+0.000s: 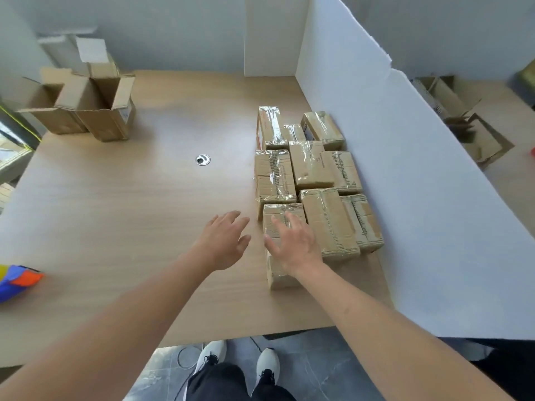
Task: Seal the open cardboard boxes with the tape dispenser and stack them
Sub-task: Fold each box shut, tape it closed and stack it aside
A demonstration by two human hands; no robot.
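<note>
Several taped cardboard boxes (pixel 309 166) lie packed together on the right side of the wooden table (pixel 130 198), against a white partition. My right hand (pixel 292 244) rests flat, fingers spread, on the nearest taped box (pixel 279 276). My left hand (pixel 224 241) hovers open just left of that box, touching nothing. Two open cardboard boxes (pixel 86 108) stand at the table's far left corner, flaps up. A blue, orange and yellow object (pixel 17 280), possibly the tape dispenser, lies at the left edge, partly cut off.
A white partition (pixel 405 183) walls the table's right side and back. A round cable hole (pixel 203 160) sits mid-table. More open boxes (pixel 463 123) lie beyond the partition on the right. My shoes (pixel 240 363) show below the front edge.
</note>
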